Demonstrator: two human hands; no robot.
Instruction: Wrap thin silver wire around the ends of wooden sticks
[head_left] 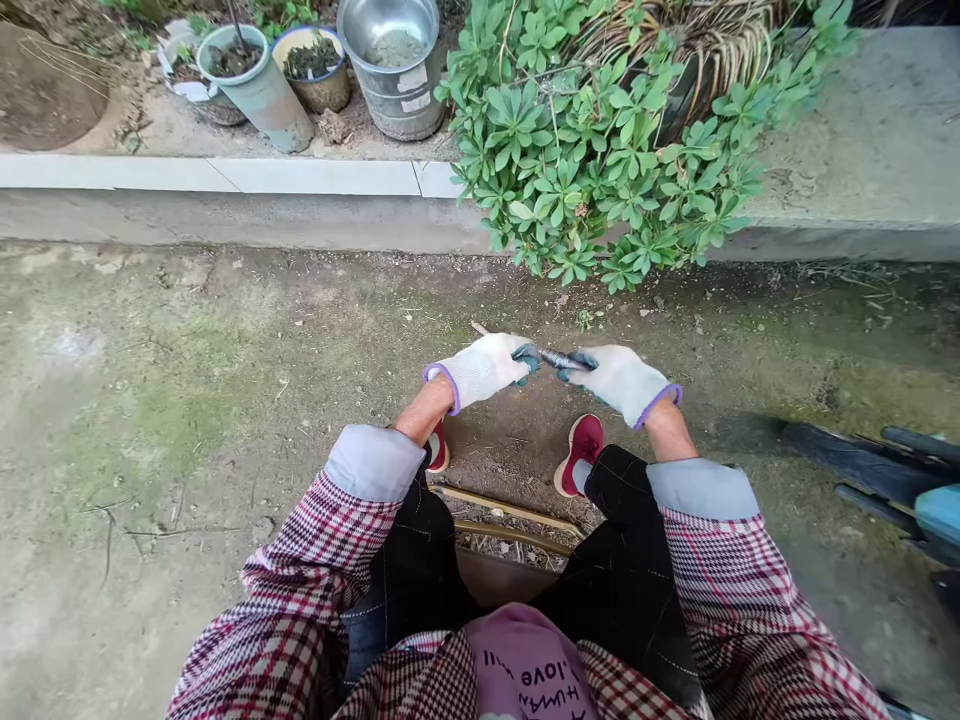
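My left hand [491, 370] wears a white knitted glove with green-coated fingers and a purple cuff. Its fingers are curled closed, hiding what is in them. A thin pale stick end [478, 328] shows just beyond its knuckles; I cannot tell whether the hand grips it. My right hand [619, 380], gloved alike, is closed around a slim dark tool with a shiny ribbed metal part [564, 361]. The tool points left, its far end reaching the left fingertips, where contact is unclear. Both hands are above bare ground, in front of my knees.
A leafy green plant [570, 170] overhangs the raised concrete ledge [300, 215] ahead. On that ledge stand a metal pot [405, 95] and several planters. A low seat with brass-coloured bars [510, 510] is between my legs. A dark and blue object [885, 465] lies at right.
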